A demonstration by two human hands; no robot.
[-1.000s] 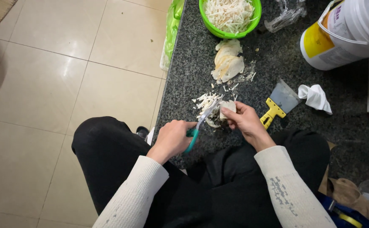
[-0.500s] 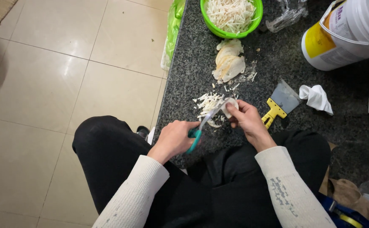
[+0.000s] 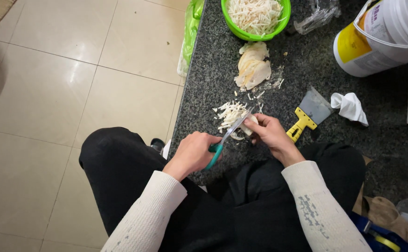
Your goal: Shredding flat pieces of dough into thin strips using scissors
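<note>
Scissors (image 3: 227,135) cut slice (image 3: 248,128); green bowl (image 3: 255,32) holds shreds (image 3: 255,14)

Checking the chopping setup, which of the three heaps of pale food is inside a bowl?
The shredded heap in the green bowl at the top; the slices and the small cut pile lie bare on the dark counter.

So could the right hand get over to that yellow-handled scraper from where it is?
Probably yes. The scraper lies on the dark counter just beside the right hand, with nothing between them. But that hand holds a pale slice, which it would have to put down first.
</note>
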